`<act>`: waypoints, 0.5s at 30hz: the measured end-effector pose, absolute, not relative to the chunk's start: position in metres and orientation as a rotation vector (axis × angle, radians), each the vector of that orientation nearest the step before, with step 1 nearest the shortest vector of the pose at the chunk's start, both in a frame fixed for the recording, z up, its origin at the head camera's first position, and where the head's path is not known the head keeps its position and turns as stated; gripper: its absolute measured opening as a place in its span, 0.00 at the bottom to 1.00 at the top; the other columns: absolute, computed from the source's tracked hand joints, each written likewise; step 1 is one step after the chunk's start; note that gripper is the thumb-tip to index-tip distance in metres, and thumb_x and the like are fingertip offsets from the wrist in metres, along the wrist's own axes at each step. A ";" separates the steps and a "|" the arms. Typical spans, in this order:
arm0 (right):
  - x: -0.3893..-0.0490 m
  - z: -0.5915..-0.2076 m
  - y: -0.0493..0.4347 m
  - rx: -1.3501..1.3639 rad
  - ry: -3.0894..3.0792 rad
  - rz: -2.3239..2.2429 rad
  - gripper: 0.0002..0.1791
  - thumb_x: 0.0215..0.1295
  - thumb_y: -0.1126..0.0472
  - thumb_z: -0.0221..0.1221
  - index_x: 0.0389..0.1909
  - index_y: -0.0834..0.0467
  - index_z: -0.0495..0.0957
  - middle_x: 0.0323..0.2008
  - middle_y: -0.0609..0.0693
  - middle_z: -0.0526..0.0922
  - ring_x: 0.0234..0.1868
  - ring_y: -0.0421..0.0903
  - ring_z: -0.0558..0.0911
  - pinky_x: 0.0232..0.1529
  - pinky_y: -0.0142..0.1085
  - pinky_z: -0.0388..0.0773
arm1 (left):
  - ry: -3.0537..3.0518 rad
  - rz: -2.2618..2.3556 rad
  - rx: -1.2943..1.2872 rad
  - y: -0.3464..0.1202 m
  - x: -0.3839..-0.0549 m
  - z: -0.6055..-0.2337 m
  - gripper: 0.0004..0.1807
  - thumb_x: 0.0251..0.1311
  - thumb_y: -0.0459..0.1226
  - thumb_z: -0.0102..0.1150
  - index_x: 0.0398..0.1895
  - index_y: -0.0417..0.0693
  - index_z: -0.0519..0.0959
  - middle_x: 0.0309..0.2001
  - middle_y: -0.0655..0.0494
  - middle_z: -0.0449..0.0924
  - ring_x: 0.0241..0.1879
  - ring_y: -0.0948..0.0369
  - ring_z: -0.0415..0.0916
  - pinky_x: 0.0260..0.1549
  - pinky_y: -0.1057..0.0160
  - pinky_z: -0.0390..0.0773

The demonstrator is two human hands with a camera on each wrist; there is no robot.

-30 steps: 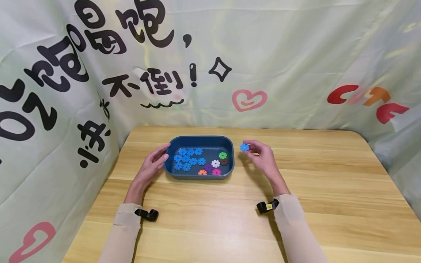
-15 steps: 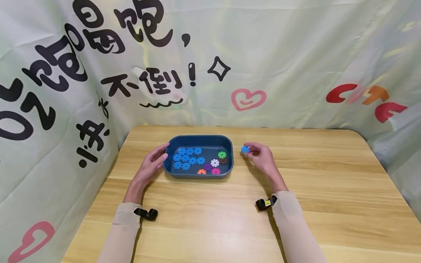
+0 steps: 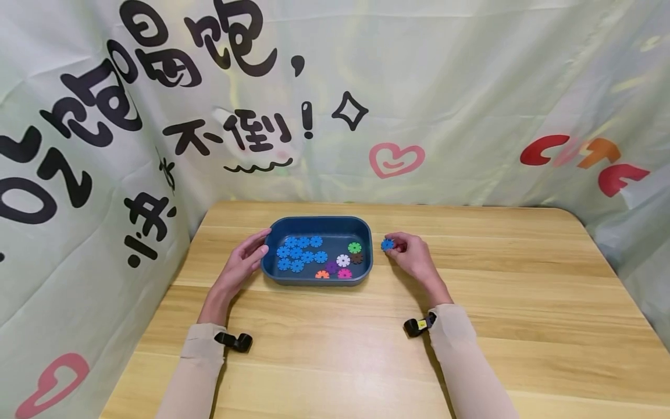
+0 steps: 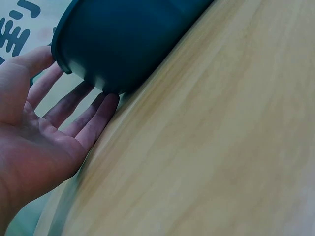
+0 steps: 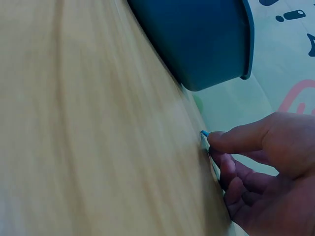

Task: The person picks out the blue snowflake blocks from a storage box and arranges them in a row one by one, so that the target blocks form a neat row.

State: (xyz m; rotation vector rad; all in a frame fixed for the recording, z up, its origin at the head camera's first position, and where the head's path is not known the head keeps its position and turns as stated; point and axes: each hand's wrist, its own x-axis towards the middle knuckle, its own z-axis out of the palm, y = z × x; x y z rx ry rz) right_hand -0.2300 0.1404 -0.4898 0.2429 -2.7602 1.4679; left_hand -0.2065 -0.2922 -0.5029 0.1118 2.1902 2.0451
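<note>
On the table stands a dark blue rectangular tray (image 3: 316, 281) holding notched plastic snowflake discs. Blue snowflake discs (image 3: 295, 253) cluster in its left part. To their right lie single discs in green (image 3: 355, 248), white (image 3: 343, 261), brown (image 3: 356, 258), purple (image 3: 331, 267), pink (image 3: 344, 273) and orange (image 3: 322, 274). My left hand (image 3: 245, 256) rests its nearly straight fingers against the tray's left end. Right of the tray, my right hand (image 3: 413, 254) pinches one blue snowflake disc (image 3: 387, 244) between thumb and fingers, low over the table; its edge shows in the right wrist view.
The wooden table (image 3: 335, 361) extends in front of the tray and far to the right. Behind it and along the left hangs a pale cloth (image 3: 460, 105) with black writing and a pink heart (image 3: 396, 160). Black wrist cameras (image 3: 242, 342) sit on both sleeves.
My right hand has come down toward the table and slightly nearer me, with the blue snowflake disc still pinched. The left hand and the tray have stayed in place.
</note>
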 end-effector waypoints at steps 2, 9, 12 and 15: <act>-0.230 -0.491 0.140 0.247 -2.761 1.444 0.18 0.66 0.71 0.66 0.57 0.67 0.82 0.37 0.59 0.84 0.36 0.51 0.78 0.36 0.34 0.76 | 2.194 2.037 0.112 -0.292 -0.207 -0.503 0.30 0.76 0.47 0.56 0.78 0.56 0.66 0.78 0.53 0.60 0.75 0.52 0.59 0.58 0.66 0.74; -0.230 -0.494 0.137 0.252 -2.758 1.391 0.17 0.66 0.70 0.67 0.55 0.67 0.82 0.39 0.59 0.84 0.37 0.52 0.80 0.38 0.38 0.77 | 2.197 2.024 0.095 -0.292 -0.207 -0.503 0.30 0.76 0.47 0.56 0.78 0.57 0.66 0.78 0.54 0.60 0.75 0.52 0.59 0.61 0.62 0.73; -0.229 -0.494 0.136 0.248 -2.775 1.366 0.17 0.66 0.68 0.67 0.55 0.66 0.83 0.41 0.59 0.82 0.39 0.53 0.80 0.41 0.40 0.78 | 2.197 2.020 0.087 -0.292 -0.207 -0.503 0.30 0.76 0.47 0.56 0.78 0.57 0.66 0.78 0.54 0.60 0.75 0.52 0.59 0.64 0.58 0.72; -0.228 -0.494 0.134 0.237 -2.793 1.342 0.18 0.66 0.67 0.68 0.55 0.66 0.83 0.42 0.60 0.81 0.41 0.54 0.80 0.43 0.42 0.78 | 2.194 2.024 0.088 -0.293 -0.207 -0.503 0.30 0.76 0.47 0.56 0.78 0.57 0.66 0.78 0.54 0.60 0.75 0.52 0.59 0.66 0.56 0.70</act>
